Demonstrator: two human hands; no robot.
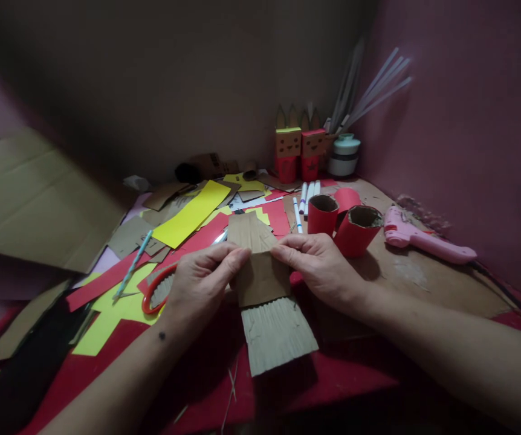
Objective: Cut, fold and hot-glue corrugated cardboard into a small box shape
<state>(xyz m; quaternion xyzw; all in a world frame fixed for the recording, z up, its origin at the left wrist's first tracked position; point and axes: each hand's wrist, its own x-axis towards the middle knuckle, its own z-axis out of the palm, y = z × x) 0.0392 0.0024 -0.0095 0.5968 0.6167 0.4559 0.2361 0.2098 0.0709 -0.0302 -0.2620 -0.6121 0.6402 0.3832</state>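
Observation:
A long strip of brown cardboard (pixel 263 281) lies between my hands above the front of the table. Its near end is peeled, showing pale corrugated ridges, and a crease crosses it at my fingertips. My left hand (pixel 208 272) pinches the strip's left edge between thumb and fingers. On the opposite edge, my right hand (pixel 317 260) pinches it at the same height. Scissors with red handles (pixel 145 302) lie beside my left wrist, partly hidden by it. Just beyond my right hand stand red-covered cardboard tubes (pixel 360 232).
Yellow paper (pixel 192 214), red paper and cardboard scraps cover the left and middle. A teal patterned pencil (pixel 133 266) lies among them. White markers (pixel 310 196), two box-headed figures (pixel 300 151) and a lidded jar (pixel 344 156) are behind. A pink glue gun (pixel 428 238) lies right, its cord trailing.

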